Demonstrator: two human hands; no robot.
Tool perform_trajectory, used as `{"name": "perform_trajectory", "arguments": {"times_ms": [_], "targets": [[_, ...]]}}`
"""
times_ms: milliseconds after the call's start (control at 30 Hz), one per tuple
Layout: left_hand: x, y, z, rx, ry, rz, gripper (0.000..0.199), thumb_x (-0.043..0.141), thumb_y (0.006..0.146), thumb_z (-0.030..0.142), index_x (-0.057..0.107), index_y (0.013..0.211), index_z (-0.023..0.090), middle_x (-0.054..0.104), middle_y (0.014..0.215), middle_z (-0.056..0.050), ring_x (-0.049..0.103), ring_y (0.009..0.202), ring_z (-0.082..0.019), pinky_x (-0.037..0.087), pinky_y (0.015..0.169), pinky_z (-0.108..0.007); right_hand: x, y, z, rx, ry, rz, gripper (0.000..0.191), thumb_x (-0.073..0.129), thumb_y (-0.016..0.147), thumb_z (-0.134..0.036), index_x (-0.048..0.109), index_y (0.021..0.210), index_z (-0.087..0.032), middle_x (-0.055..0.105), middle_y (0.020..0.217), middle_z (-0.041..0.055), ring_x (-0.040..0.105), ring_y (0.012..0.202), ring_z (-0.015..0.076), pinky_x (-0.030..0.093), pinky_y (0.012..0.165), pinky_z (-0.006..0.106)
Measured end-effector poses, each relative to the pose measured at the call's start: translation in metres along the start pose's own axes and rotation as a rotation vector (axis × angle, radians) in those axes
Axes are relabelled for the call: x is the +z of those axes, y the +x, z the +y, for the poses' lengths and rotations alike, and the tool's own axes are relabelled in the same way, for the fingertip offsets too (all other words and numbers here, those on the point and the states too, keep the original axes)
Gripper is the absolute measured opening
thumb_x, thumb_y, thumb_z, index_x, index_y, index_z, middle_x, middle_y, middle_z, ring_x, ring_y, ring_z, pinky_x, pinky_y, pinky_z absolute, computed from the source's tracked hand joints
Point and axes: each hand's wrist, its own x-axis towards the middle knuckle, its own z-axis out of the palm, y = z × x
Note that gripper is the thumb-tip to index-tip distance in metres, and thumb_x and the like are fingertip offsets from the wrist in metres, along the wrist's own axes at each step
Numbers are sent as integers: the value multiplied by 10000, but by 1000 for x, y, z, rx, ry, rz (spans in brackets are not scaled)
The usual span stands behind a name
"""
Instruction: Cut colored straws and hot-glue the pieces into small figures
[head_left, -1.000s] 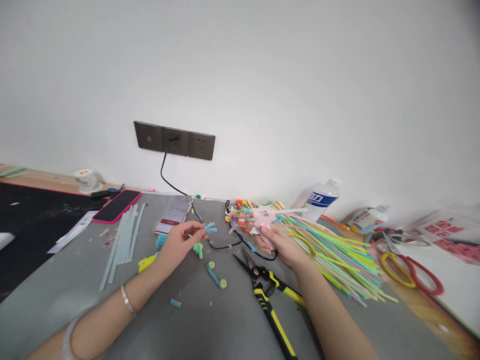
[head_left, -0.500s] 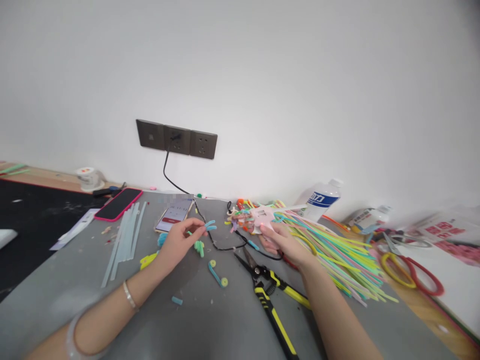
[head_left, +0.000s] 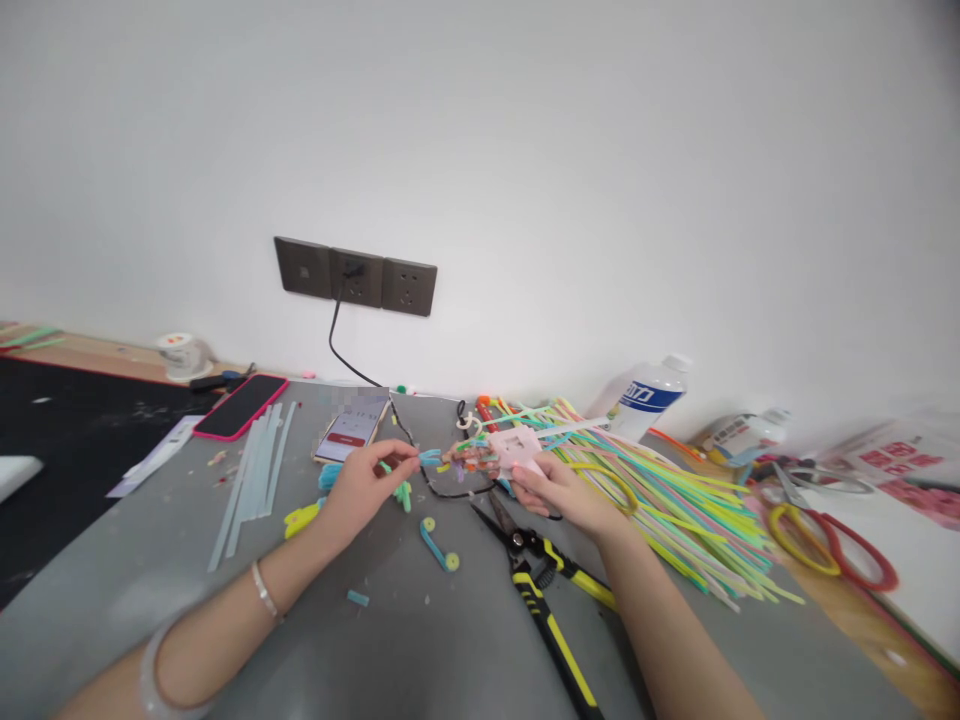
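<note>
My left hand [head_left: 373,480] is closed in a pinch on a short blue pipe-cleaner piece [head_left: 430,458] with split ends. My right hand [head_left: 562,492] grips a pink hot glue gun [head_left: 517,448], a pale glue stick [head_left: 581,427] sticking out of its back. The gun's front faces the blue piece; small colourful bits behind it hide whether the two touch. Below my hands lies a blue pipe-cleaner strip [head_left: 435,548] with yellow-green coiled ends. Green [head_left: 403,495] and yellow [head_left: 301,520] fuzzy pieces lie by my left wrist. A small blue offcut [head_left: 358,598] is nearer me.
Yellow-black pruning shears [head_left: 551,600] lie partly beneath my right forearm. A bundle of pipe cleaners [head_left: 690,510] spreads to the right, near a bottle [head_left: 649,400] and scissors [head_left: 825,545]. Glue sticks [head_left: 251,475], a pink-cased phone [head_left: 241,407] and a lit phone [head_left: 352,425] lie left. A black cable [head_left: 337,340] trails down.
My right hand has brought the glue gun slightly left and lower, toward the blue piece. My left hand has shifted slightly right, still pinching it.
</note>
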Motion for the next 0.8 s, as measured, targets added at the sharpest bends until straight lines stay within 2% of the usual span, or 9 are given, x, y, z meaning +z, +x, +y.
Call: {"name": "perform_trajectory", "arguments": {"times_ms": [200, 800], "targets": [[0, 0, 0, -7, 11, -11, 224, 640, 829, 389, 748, 844, 193, 742, 764, -33, 662, 711, -188, 461, 589, -233, 0, 3, 5, -60, 8, -40, 511, 581, 844, -654, 485, 648, -192, 362, 487, -85, 293, 403, 62, 241, 400, 222], [0, -1, 5, -3, 32, -4, 243, 628, 816, 407, 742, 820, 192, 737, 716, -27, 622, 651, -175, 414, 543, -231, 2, 2, 4, -27, -14, -10, 525, 592, 811, -693, 486, 676, -197, 361, 492, -88, 285, 407, 64, 243, 394, 220]]}}
